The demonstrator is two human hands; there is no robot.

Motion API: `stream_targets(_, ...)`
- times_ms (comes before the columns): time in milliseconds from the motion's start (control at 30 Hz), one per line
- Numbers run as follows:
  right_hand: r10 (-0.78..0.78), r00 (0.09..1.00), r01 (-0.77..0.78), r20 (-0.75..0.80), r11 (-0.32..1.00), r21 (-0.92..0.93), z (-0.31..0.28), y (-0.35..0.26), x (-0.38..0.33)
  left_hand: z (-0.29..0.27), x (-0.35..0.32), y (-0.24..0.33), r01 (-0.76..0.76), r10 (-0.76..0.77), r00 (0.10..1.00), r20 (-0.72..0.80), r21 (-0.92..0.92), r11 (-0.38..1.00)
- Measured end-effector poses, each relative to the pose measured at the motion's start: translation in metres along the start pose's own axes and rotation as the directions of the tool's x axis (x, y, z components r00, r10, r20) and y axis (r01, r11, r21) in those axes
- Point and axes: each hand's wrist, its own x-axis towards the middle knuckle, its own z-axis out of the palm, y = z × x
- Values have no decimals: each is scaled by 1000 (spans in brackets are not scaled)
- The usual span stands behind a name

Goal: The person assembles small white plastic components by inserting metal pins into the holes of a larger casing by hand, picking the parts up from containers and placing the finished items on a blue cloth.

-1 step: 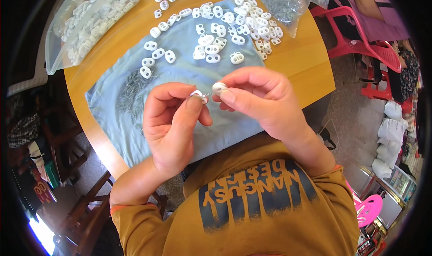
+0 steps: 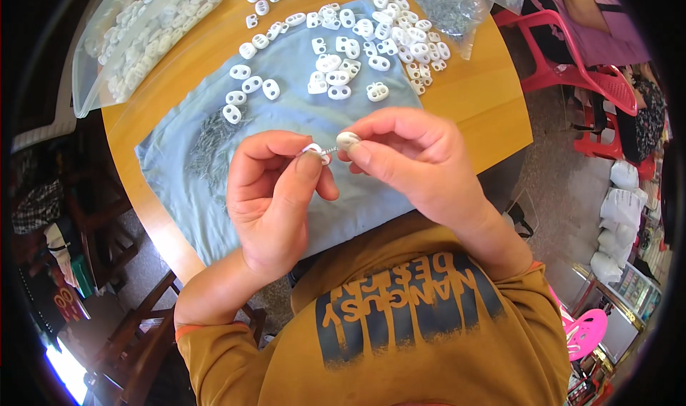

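My left hand pinches a small white plastic cord lock piece between thumb and forefinger. A thin metal spring sticks out of it toward the right. Between thumb and fingertips, my right hand grips a white oval cord lock shell, held at the spring's right end. Whether spring and shell touch, I cannot tell. Beyond my hands, loose white two-hole cord lock pieces lie on a light blue cloth. A heap of fine metal springs rests on the cloth left of my hands.
A clear bag of white pieces lies at the table's far left. Another clear bag, holding grey springs, sits at the far right. The wooden table has a rounded right edge. Beyond it stand a red plastic chair and a seated person.
The shell in my right hand has tilted slightly, so its holes show less. My left hand has stayed in place.
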Motion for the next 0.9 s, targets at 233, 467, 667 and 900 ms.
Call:
stream_targets(233,-503,855,489,124,705,-515,3,7,1,-4,-1,-1,37,-34,998,52,-62,997)
stream_targets(467,-747,604,666,277,283,-690,3,13,5,-5,-2,0,-28,34,998,59,-101,994)
stream_targets(667,-776,560,682,290,233,-693,3,15,3,-3,-1,2,-82,86,994,60,-75,994)
stream_targets(900,-624,761,611,176,600,-517,4,5,-4,-5,-1,0,-55,57,997,53,-39,998)
